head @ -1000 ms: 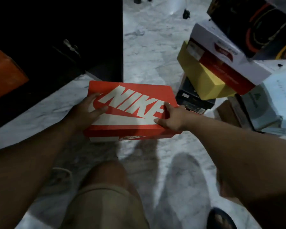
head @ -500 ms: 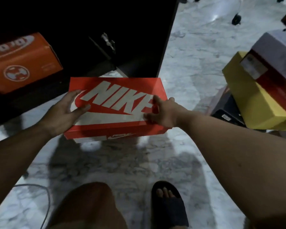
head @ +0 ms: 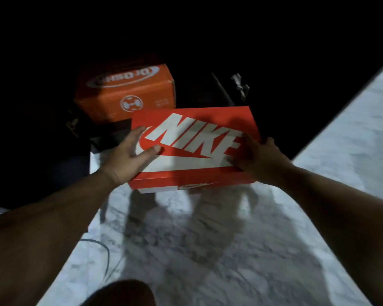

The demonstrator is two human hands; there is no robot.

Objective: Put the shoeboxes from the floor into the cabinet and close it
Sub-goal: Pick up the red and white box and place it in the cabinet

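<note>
Two hands are seen in the head view, one at each end of a red shoebox [head: 192,149]. The left hand [head: 128,157] is laid against the left end, with the fingers spread over the lid and the thumb pressed on the lid's white print. The right hand [head: 259,157] is clamped on the right end, its fingers curled over the lid edge. The box is held level and clear of the marble floor [head: 230,250], just in front of the dark opening of the cabinet [head: 53,62]. An orange box [head: 128,93] is already set inside, to the left and behind the red one; whether the two touch cannot be told. A metal fitting [head: 239,82] is faintly visible on what appears to be the open door at the right. A thin cable [head: 104,255] lies on the floor near the left forearm, and a knee is visible at the lower edge.

The step in hand is judged to be insertion of the red box. It is advised that the box be kept level, squared to the cabinet's front edge, and slid in beside the orange one with both ends supported until the base is borne by the shelf. The interior is too dark for the free space to be confirmed.
</note>
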